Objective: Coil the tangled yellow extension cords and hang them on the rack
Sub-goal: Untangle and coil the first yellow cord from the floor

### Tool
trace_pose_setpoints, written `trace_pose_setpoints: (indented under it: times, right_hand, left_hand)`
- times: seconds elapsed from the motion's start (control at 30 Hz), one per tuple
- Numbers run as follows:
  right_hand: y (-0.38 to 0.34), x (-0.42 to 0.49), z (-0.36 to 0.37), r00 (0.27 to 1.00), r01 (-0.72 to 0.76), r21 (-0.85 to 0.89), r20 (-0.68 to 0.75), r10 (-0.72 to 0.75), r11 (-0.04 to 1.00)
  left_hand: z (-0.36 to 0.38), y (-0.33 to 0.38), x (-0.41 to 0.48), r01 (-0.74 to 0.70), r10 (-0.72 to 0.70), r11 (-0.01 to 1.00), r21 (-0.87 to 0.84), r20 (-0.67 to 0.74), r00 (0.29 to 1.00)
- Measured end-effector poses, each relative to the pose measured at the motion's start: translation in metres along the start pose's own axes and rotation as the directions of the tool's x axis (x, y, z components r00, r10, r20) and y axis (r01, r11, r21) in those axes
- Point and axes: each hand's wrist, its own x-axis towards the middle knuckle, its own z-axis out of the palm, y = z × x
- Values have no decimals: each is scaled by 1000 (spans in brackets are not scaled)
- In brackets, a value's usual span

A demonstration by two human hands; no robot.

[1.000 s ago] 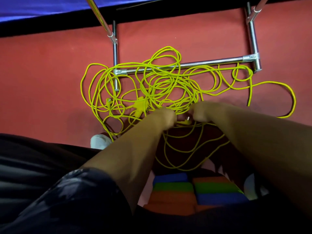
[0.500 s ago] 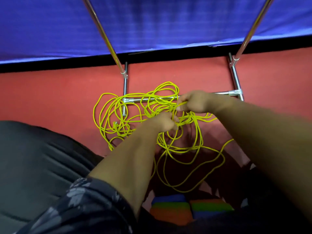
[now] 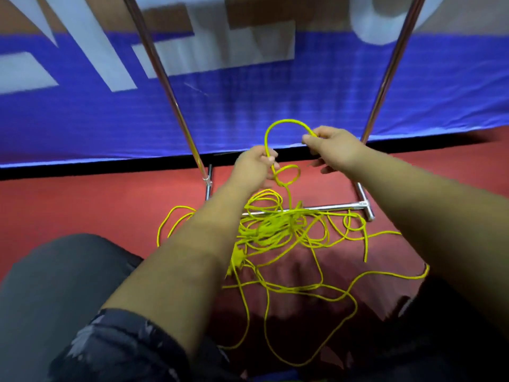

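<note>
A tangled yellow extension cord (image 3: 275, 230) lies heaped on the red floor, with loose loops spreading toward me and to the right. One strand rises from the heap into a raised arch between my hands. My left hand (image 3: 254, 165) is closed on the arch's left leg, just above a small loop. My right hand (image 3: 333, 148) pinches the arch's right end, slightly higher. The chrome rack (image 3: 330, 207) stands behind the heap, its base bar partly covered by cord and its two uprights rising out of frame.
A blue banner (image 3: 248, 106) with white lettering hangs behind the rack. My dark-trousered left knee (image 3: 55, 285) fills the lower left. Cord loops run close to my legs at the bottom. Bare red floor (image 3: 96, 205) lies left of the heap.
Both hands have lifted off the heap, pulling one strand up into an arch. The view has tilted up, showing more of the banner and rack uprights.
</note>
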Motion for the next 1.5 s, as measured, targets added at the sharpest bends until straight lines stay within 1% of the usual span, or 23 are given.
trace_pose_setpoints:
  times: [0.03,0.1,0.2,0.27,0.3,0.37,0.4,0.5,0.57,0.7,0.77,0.8,0.87,0.93,1.0,1.07,1.2,1.27,1.4,1.5]
  right_hand:
    - [-8,0,-5,1000,-6,-33,14,6,999]
    - [-27,0,-11,999,8,-109,50,-2,994]
    - [-63,-3,-17,996,25,-248,93,-2,968]
    - [-81,-5,-21,997,23,-337,80,4,941]
    - [-87,-7,-22,998,18,-366,60,4,930]
    - [-92,-11,-23,1000,15,-351,17,-9,936]
    - [-92,-14,-22,1000,13,-298,9,-11,954]
    - [-82,-25,-20,1000,-14,-72,17,15,997]
    - [-70,-25,-20,999,-13,-22,-29,13,1000]
    - [-63,-10,-14,990,52,-17,-132,-54,998]
    - [-68,-3,-13,977,113,-98,-171,-129,989]
    - [-69,0,-14,971,145,-149,-168,-169,978]
    - [-68,5,-19,972,190,-221,-95,-215,956]
    - [-67,6,-23,976,218,-247,36,-215,944]
    - [-70,7,-27,973,227,-290,118,-200,930]
    - [-75,10,-30,966,251,-315,146,-215,915]
    - [-72,25,-37,954,286,-338,191,-232,897]
    - [-69,31,-40,953,285,-336,200,-227,898]
    - [-68,32,-36,951,280,-314,223,-217,907]
    - [-64,28,-24,928,309,-312,306,-213,898]
  left_hand:
    - [-9,26,1,-4,5,999,-49,10,1000]
    - [-28,71,0,-46,48,996,-76,19,999]
    - [-54,117,-5,-165,165,986,14,-26,986]
    - [-67,132,-8,-196,197,980,34,-14,980]
    - [-71,136,-10,-194,194,981,11,14,981]
    - [-82,139,-11,-200,204,979,-50,100,974]
    - [-87,138,-12,-209,215,976,-67,116,970]
    - [-97,127,-18,-259,264,963,-74,65,962]
    - [-96,111,-23,-266,271,961,-80,52,961]
    - [-96,97,-20,-224,225,974,-6,8,974]
    - [-102,96,-16,-228,228,973,-25,2,974]
    - [-105,93,-14,-225,226,974,-37,9,974]
    - [-111,87,-11,-212,213,976,-44,27,977]
    - [-113,82,-8,-206,208,975,-85,22,978]
    - [-116,82,-5,-217,219,967,-136,0,976]
    - [-118,83,-2,-222,226,962,-158,9,974]
    - [-120,82,0,-160,191,963,-215,134,972]
    - [-118,81,0,-133,174,965,-226,174,969]
    - [-105,81,1,-100,121,988,-114,196,973]
    - [-86,82,-1,-67,81,995,-70,233,969]
